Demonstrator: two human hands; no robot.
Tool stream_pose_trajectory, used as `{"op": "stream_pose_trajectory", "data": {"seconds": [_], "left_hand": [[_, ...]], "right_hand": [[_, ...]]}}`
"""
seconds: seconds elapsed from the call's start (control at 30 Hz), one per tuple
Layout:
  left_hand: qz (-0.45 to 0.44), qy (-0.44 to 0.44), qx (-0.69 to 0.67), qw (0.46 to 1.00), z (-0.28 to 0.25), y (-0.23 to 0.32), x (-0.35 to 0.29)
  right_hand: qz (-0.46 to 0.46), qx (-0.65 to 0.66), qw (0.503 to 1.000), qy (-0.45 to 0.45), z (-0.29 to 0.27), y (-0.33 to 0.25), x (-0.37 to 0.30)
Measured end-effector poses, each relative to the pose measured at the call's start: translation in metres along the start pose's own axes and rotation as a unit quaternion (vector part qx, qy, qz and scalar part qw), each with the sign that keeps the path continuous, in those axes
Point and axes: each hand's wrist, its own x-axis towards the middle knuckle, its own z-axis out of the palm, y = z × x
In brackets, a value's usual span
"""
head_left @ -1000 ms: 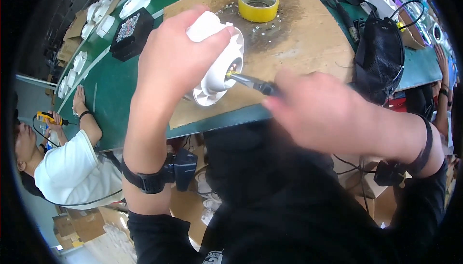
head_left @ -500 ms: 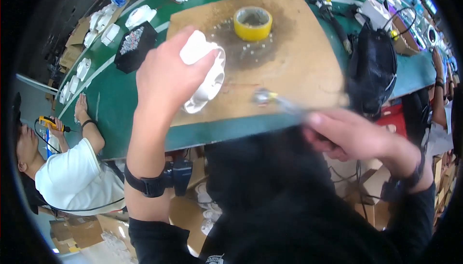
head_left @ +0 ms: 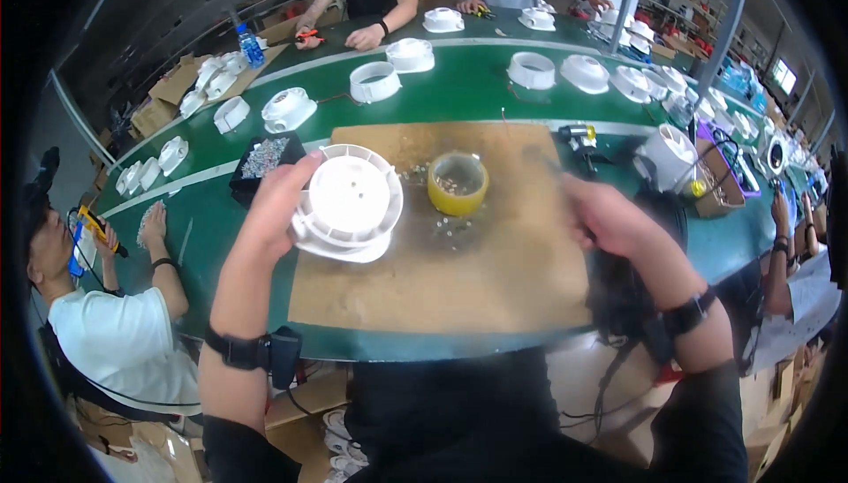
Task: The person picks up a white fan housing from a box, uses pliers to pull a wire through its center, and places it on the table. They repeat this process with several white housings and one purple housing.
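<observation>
My left hand (head_left: pixel 276 205) grips a round white plastic housing (head_left: pixel 353 196) by its left side, raised over the cardboard sheet (head_left: pixel 442 293). Its ribbed rim and flat disc with small holes face up. Off to the right, my right hand (head_left: pixel 609 214) is closed around a slim tool (head_left: pixel 541 158), smeared by motion, so its kind is unclear. Between the hands a yellow tape roll (head_left: pixel 458 198) stands on the cardboard, with small metal parts inside its ring. More tiny parts lie scattered around it.
A black box (head_left: pixel 246 190) of small silvery parts stands left of the cardboard. White housings (head_left: pixel 375 83) line the green table. A yellow-and-black tool (head_left: pixel 579 132) and a carton (head_left: pixel 723 196) are on the right. Co-workers sit at the left, right and far side.
The view has tilted up, showing more of the far table. The housing has turned so its disc faces up. My right hand has moved away from it, tool still in hand.
</observation>
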Motion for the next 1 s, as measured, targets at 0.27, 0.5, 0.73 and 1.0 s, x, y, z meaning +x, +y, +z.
{"op": "stream_pose_trajectory", "data": {"seconds": [0.27,0.5,0.73,1.0], "left_hand": [[-0.132,-0.022,-0.158,0.978,0.042,-0.016,0.123],[-0.177,-0.043,-0.039,0.983,0.055,-0.039,0.224],[-0.108,-0.054,-0.169,0.978,0.091,-0.042,0.234],[-0.038,-0.095,0.132,0.986,0.045,0.005,0.102]], "right_hand": [[0.059,0.045,0.996,-0.042,-0.032,-0.038,0.195],[0.06,-0.205,0.977,0.018,-0.026,-0.07,0.186],[0.034,-0.026,0.999,-0.005,-0.018,-0.054,0.116],[0.053,0.075,0.995,0.047,0.013,-0.009,0.05]]}}
